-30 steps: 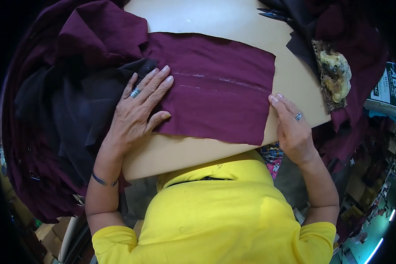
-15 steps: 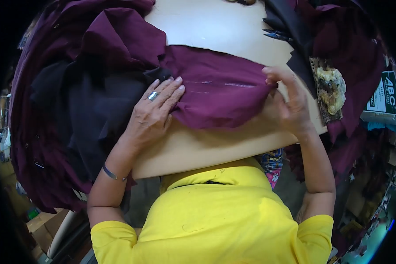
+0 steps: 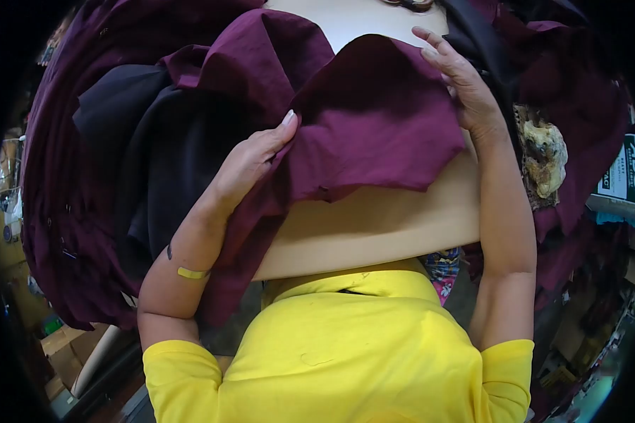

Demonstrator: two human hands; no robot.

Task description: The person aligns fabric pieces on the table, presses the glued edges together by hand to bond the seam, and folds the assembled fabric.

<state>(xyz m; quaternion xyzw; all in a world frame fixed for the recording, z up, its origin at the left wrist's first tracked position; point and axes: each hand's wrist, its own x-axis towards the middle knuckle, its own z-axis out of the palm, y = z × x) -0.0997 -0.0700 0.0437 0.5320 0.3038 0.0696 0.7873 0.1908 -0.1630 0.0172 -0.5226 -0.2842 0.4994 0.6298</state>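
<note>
A maroon cloth piece (image 3: 381, 127) is lifted in front of me, its upper edge bowed up and its lower edge hanging over the board. My left hand (image 3: 255, 156) grips it at the left; the thumb lies on top and the other fingers are hidden in the folds. At the cloth's upper right edge is my right hand (image 3: 462, 88), fingers stretched out and apart, with the cloth against its inner side. Black cloth (image 3: 183, 148) lies under and left of my left hand, beside more raised maroon folds (image 3: 250, 53).
A pale padded board (image 3: 381, 229) lies before me. Heaps of maroon cloth (image 3: 63, 197) hang at the left and maroon and black cloth (image 3: 571, 84) at the right. A yellowish lump (image 3: 545, 158) on cardboard sits beyond my right forearm, near a green-and-white box (image 3: 621, 169).
The maroon cloth has been raised from the board, and its white marks no longer show. My left hand has turned from lying flat to gripping; my right hand has moved up and away.
</note>
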